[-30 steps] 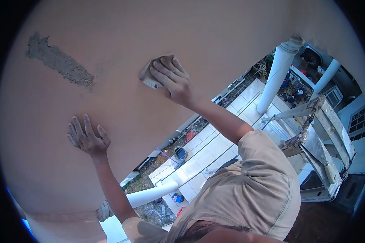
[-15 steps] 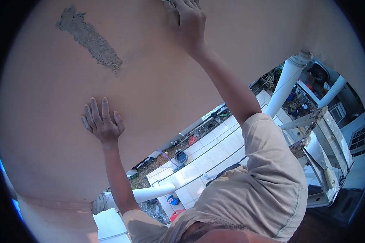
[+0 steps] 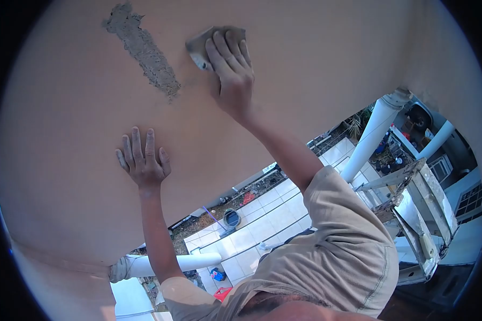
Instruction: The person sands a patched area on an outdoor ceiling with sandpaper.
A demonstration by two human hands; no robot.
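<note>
On wall [image 3: 316, 59], right hand [image 3: 231, 77] pressing sanding block [image 3: 200, 45]

This is the outside of a house, seen from high up. A plastered peach wall [image 3: 316, 64] fills the view, with a rough grey patch [image 3: 144, 51] just left of the right hand [image 3: 233, 75] gripping a block [image 3: 201, 45]. Far below the grip lie a white tiled patio [image 3: 268, 214] and a bucket [image 3: 231, 218]. Down to its right stand white columns [image 3: 372, 134], a spattered scaffold [image 3: 423, 198], a window [image 3: 468, 200] and what may be a parked car [image 3: 420, 112].
</note>
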